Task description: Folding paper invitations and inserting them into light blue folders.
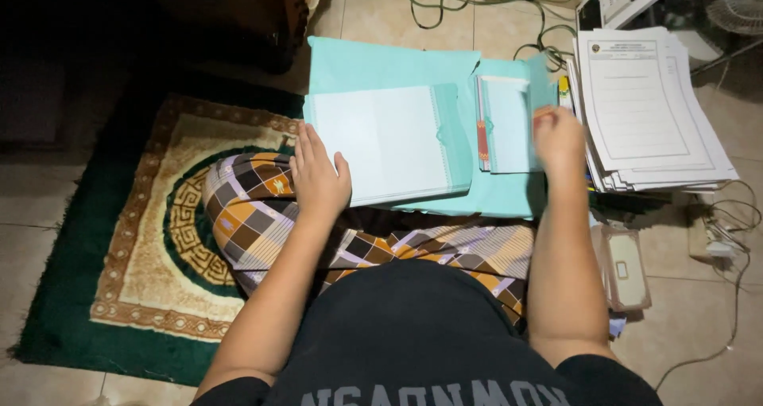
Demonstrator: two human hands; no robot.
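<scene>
- Seated on the floor, legs crossed under a checked sarong (381,243); black shirt at the bottom of the view.
- My left hand (318,175) lies flat, palm down, grip spread, fingers on the near-left corner of a stack of pale teal booklets (389,143). The stack rests partly on my knee and partly on a teal folder (373,64) spread beneath it.
- My right hand (559,135) is raised at the right edge of a second, smaller teal booklet stack (507,124). Grip closed on its edge, fingers curled; I cannot tell how many sheets it pinches.
- The two stacks lie side by side, just apart, both on teal folders over the tiles.
- Left of my knee: a green and gold patterned rug (151,239) on the tiled floor (699,326).
- Right of my forearm: a small clear plastic box (624,267) on the tiles.
- Further right, beside my right hand: a thick pile of printed white forms (648,108), fanned slightly.
- Far edge: a green cable (469,0) looped on the tiles; a white cable (735,247) at far right.
</scene>
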